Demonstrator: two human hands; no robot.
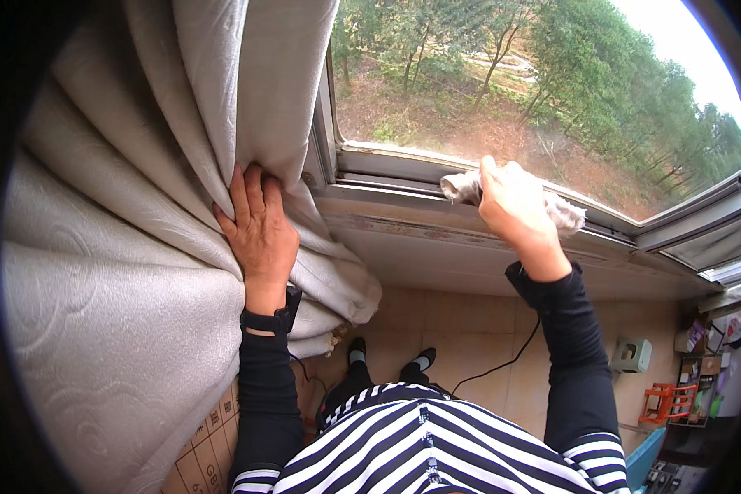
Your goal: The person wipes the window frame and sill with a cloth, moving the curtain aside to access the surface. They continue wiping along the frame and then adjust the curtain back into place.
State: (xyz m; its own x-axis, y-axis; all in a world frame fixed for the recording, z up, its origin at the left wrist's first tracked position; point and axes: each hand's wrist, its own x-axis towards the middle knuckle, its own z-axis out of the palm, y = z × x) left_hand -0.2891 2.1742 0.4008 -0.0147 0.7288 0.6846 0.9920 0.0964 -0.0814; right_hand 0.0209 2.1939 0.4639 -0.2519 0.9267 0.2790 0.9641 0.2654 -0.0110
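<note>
My left hand point(259, 231) presses flat against the folds of a heavy light-grey curtain point(142, 296), fingers slightly spread, fingertips partly lost in a fold. A dark band with a small device sits on that wrist. In my right hand point(515, 200) is a crumpled whitish cloth point(565, 213), whose two ends stick out on either side of my fist. The cloth rests at the lower frame of the window point(395, 154), along its metal track. Behind my fist, the glass point(432, 111) shows trees and bare earth outside.
Below the window runs a worn sill point(401, 225) above a tiled floor point(469, 315). A black cable point(506, 364) trails across the floor. To the right stand a pale plastic stool point(632, 355), an orange stool point(657, 401) and a loaded shelf point(707, 383). Printed cartons point(207, 454) show under the curtain.
</note>
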